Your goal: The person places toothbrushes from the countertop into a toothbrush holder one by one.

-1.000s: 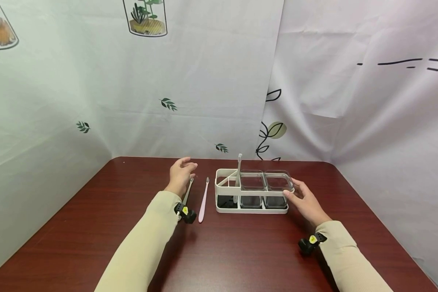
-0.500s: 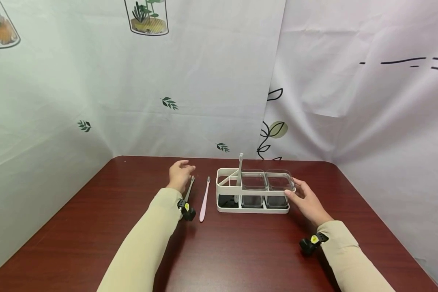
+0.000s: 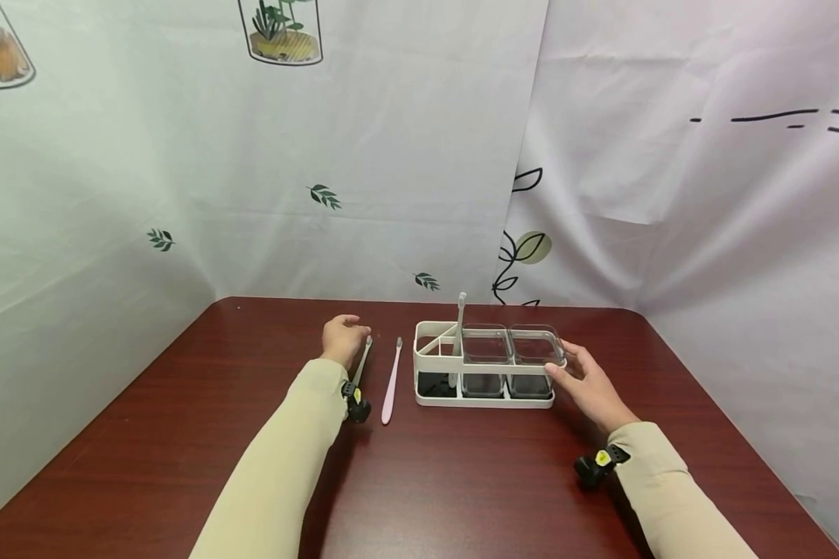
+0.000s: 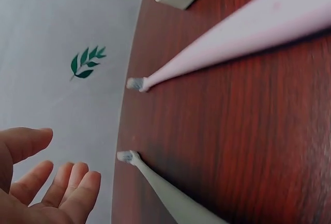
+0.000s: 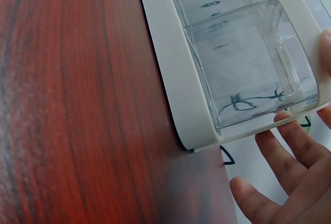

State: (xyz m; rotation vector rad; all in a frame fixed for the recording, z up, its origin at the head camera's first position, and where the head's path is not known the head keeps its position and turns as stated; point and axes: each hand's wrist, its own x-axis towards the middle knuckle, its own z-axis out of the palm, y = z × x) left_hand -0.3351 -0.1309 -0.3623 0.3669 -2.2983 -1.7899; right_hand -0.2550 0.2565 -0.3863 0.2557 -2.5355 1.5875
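My left hand [image 3: 343,339] hovers above a pale green toothbrush [image 3: 362,363] at the left, its fingers slightly bent and holding nothing. In the left wrist view, a gap separates those fingers from the brush's head. To the right of this brush lies a pink toothbrush [image 3: 391,384], bristle end away from me. A white toothbrush holder [image 3: 485,403] stands right of both, with a pale toothbrush [image 3: 460,322] upright in it and two clear cups [image 3: 534,345] side by side. My right hand [image 3: 590,388] grips the holder's right end, thumb on the upper rail and fingers along the side.
The dark red wooden table [image 3: 419,481] ends at a rounded far edge. White printed cloth [image 3: 405,155] hangs behind it and along both sides. Each wrist wears a small black camera [image 3: 356,404].
My left hand has lowered slightly toward the green toothbrush, whose head now shows more fully. My right hand and the holder stay in place.
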